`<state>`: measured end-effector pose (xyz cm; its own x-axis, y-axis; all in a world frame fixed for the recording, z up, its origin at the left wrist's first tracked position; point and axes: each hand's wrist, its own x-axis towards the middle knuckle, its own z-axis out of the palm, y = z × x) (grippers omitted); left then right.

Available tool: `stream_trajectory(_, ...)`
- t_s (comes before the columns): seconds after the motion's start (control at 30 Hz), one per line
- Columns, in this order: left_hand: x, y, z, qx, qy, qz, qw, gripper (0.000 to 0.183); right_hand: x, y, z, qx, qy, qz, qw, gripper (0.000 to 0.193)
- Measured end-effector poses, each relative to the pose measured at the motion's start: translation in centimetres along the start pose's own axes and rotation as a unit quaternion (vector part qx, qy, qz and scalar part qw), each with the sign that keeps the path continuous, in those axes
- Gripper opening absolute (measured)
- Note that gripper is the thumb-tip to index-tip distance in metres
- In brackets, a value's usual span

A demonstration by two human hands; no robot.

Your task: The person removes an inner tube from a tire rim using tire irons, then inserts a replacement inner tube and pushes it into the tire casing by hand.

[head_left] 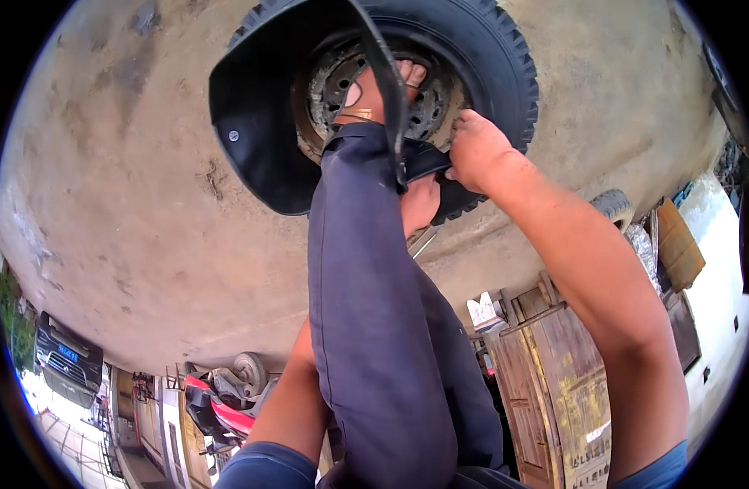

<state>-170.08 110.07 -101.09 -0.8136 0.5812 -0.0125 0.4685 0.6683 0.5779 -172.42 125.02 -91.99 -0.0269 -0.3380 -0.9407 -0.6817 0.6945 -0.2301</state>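
Note:
A wide black rubber band (256, 122), which looks like a tyre flap, stands in a bent loop over a large tyre (505, 57) lying flat on the ground. One strip of it passes in front of my foot (366, 102), which rests on the dirty metal wheel rim (430, 106). To the right of my shin, my right hand (480, 151) is closed on the rubber's edge. My left hand (421, 204) reaches behind my leg and comes out beside it, closed around a lower part of the same rubber; its fingertips are partly hidden.
Dusty bare ground (146, 204) surrounds the tyre. A smaller tyre (611, 204) lies at the right. Behind me are a worn wooden cabinet (546, 383), a red vehicle (228, 407) with a wheel, and a dark parked truck (67, 359) farther left.

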Motion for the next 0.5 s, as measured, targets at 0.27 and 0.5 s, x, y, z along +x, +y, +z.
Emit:
stream_trajectory(0.27,3.3,-7.6,4.1,-0.048,-0.069,0.072,0.994,0.023,2.0,-1.3,-1.0,-0.015,-0.086,0.001,0.996,0.070)
stream_trajectory(0.5,-5.5,4.7,-3.0,-0.335,-0.025,-0.217,0.917,0.030,1.7,-1.7,-0.6,0.072,-0.120,0.001,0.990,0.077)
